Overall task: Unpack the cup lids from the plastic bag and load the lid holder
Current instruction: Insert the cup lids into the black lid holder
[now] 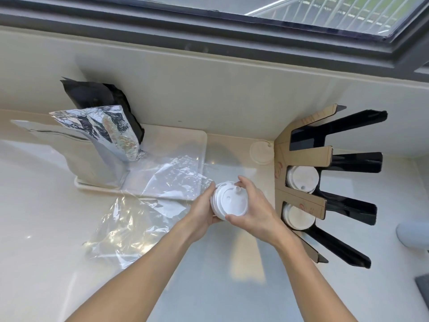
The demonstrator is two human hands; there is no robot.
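A stack of white cup lids [228, 202] is held between both hands just above the counter, top face toward me. My left hand [203, 209] grips its left side and my right hand [254, 209] wraps its right side. A clear plastic bag [171, 180] lies flat to the left, touching the stack's edge. The black lid holder [336, 187] with brown card dividers stands to the right. Two of its slots hold white lids [301, 177], with the lower lids [298, 216] in the slot beneath; the upper slot looks empty.
A second clear plastic bag [120, 231] lies crumpled at front left. A cream tray [199, 140] carries a silver foil pouch [104, 129] and a black pouch [92, 94]. A single translucent lid [261, 151] lies near the back wall. A window frame runs above.
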